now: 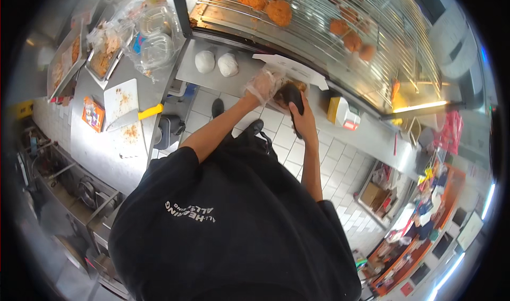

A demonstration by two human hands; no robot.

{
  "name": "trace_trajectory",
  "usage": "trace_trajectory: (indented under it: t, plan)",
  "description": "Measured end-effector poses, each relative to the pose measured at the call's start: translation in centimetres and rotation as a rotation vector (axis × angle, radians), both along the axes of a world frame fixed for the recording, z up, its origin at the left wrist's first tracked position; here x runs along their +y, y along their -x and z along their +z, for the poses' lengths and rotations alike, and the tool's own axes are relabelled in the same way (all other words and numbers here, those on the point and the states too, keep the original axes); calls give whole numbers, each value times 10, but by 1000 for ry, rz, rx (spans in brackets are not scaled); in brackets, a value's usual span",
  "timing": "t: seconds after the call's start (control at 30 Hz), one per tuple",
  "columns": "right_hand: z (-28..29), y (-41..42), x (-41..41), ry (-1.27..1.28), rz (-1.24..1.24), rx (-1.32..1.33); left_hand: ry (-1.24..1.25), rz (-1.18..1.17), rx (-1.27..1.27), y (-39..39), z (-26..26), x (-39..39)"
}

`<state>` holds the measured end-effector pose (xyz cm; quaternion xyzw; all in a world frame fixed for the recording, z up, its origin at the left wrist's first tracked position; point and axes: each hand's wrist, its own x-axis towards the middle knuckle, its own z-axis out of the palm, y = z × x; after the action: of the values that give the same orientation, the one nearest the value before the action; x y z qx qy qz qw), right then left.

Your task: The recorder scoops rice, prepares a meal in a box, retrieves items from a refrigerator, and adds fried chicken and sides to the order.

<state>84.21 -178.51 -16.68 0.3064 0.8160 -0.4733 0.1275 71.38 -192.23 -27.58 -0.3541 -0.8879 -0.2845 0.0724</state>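
My left hand point(263, 86), in a clear plastic glove, rests at the left side of an open white takeaway box point(295, 68). Its fingers are blurred, so whether they grip the box is unclear. Inside the box lies browned food point(299, 86), partly covered by my hands. My bare right hand point(305, 119) is closed around a long black tool point(295, 97), which is over the box; its exact kind cannot be told. Left of the box, two white wrapped rounds point(205, 62) point(228, 65) sit side by side on the steel counter point(243, 62).
A glass display case point(243, 34) with fried pieces point(279, 13) on racks borders the counter's far side. To the left, a yellow-handled knife point(123, 119) lies across a white cutting board point(119, 97), near plastic clamshells point(157, 48). A yellow-and-white device point(343, 111) stands right.
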Motion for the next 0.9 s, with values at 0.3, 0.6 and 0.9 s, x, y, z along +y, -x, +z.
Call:
trace_trajectory:
  t: [0.3,0.6,0.9]
  plan:
    - [5,37,-63,-39,685,687,-790,465,-600,-47,55,-185]
    - [-25,148,-386,-93,1188,491,-1711,832,-615,-129,56,-385]
    - [-123,196,-507,-577,1180,726,-2046,832,-636,-122,84,-438]
